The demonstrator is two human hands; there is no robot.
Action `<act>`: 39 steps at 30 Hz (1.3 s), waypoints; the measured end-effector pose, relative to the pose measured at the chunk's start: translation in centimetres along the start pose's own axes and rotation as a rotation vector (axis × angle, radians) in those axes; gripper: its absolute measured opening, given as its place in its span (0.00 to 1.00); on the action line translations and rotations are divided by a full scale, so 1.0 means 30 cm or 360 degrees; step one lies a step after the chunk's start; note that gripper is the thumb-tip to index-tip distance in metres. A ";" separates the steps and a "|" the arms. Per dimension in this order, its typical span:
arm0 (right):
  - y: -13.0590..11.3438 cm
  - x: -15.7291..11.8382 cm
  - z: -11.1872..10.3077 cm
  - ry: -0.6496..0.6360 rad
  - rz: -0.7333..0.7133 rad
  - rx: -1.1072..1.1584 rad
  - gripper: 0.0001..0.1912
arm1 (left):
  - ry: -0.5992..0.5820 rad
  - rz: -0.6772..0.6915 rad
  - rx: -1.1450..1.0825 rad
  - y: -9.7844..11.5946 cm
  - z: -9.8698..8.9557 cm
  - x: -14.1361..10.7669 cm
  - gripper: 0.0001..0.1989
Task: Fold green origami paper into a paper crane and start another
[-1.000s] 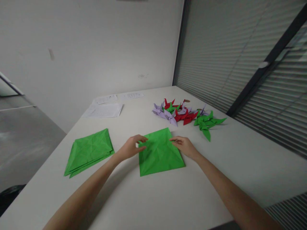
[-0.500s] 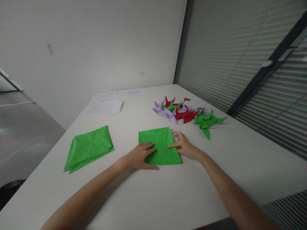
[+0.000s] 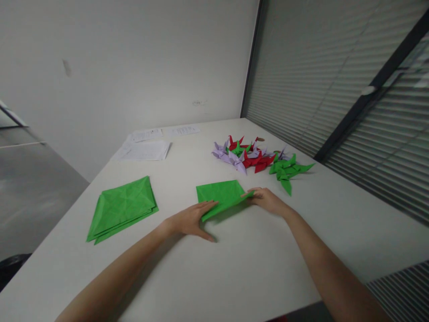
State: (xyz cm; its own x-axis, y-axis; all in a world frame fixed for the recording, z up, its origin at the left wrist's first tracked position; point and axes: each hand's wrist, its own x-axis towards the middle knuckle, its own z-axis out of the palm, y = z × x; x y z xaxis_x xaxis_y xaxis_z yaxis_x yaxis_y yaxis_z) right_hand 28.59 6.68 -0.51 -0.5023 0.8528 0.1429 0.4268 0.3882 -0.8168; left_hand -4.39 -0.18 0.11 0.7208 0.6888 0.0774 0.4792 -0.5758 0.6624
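While right fingers [image 3: 258, 195] grip green paper [image 3: 221, 192], tabletop [image 3: 231, 273] spreads around its raised edge.

Between the stack [image 3: 125, 201] and the sheet [image 3: 219, 192], you have a lane across the desk [image 3: 254, 259] toward its far edge, passing between papers [image 3: 144, 151] and cranes [image 3: 254, 161]; your left forearm [image 3: 130, 264] crosses its near end. The stack bars you by the left edge, the cranes toward the right edge. Blinds [image 3: 295, 89] line that edge. You have bare room between the sheet and the near edge.
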 end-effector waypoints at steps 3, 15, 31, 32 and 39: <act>-0.017 -0.008 -0.010 -0.0090 0.0061 0.0043 0.10 | 0.0155 0.0004 -0.0084 -0.005 0.013 0.004 0.40; 0.001 -0.005 0.034 0.0043 0.0281 0.0041 0.21 | 0.0752 -0.0441 -0.0505 -0.075 0.056 0.059 0.14; 0.006 0.025 0.098 0.0649 0.0183 0.0023 0.18 | 0.1027 -0.0798 -0.1197 -0.083 -0.026 0.054 0.24; 0.000 0.027 0.101 0.0658 0.0204 0.0128 0.19 | 0.1040 -0.0765 -0.1275 -0.080 -0.028 0.053 0.25; -0.101 0.018 0.101 0.0908 0.0017 0.0506 0.15 | 0.1262 -0.0781 -0.1845 -0.031 -0.029 0.062 0.41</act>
State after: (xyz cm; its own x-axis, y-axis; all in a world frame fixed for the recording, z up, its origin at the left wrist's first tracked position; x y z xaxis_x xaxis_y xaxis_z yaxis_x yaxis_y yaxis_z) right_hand 24.75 4.91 0.35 0.0160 0.9416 0.3365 0.1420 0.3310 -0.9329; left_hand -3.94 2.00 0.30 -0.0267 0.9794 -0.2004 -0.3424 0.1794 0.9223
